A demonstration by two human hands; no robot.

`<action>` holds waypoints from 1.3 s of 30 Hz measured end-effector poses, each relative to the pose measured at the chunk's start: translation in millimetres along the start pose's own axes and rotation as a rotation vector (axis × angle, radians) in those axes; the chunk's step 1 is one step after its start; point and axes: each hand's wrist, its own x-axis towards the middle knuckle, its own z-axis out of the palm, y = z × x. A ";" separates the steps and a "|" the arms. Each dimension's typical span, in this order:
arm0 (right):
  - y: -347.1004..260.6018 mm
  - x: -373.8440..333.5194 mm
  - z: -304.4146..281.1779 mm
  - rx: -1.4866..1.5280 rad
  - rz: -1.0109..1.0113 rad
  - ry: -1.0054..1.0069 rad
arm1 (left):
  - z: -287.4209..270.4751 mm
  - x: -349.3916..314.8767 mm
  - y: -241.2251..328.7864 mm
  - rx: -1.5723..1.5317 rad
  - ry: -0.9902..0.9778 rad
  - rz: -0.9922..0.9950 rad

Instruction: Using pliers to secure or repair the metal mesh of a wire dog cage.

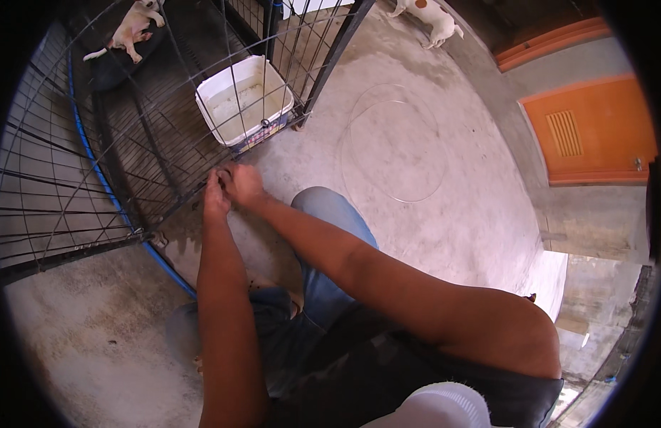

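Observation:
Both my arms reach forward to the lower front edge of a black wire cage [166, 207]. There my left hand [215, 194] and my right hand [243, 182] meet, fingers pinched close together against the bottom bar. Whatever they grip is too small or too hidden to make out. Just beyond them, inside the cage, stands a white rectangular tub [210, 107] with cloudy water in it. A blue hose [102, 175] runs along the cage's left side and down onto the floor near my leg.
A pale puppy [130, 30] lies inside the cage at the far left. Another white dog with brown spots [434, 18] stands outside at the back. A thin wire coil [395, 103] lies on the concrete floor to the right. An orange door [602, 128] is at the right.

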 end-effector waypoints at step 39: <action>47.6 18.4 3.1 0.586 0.241 -0.247 | 16.1 6.6 -0.1 -0.043 0.131 0.016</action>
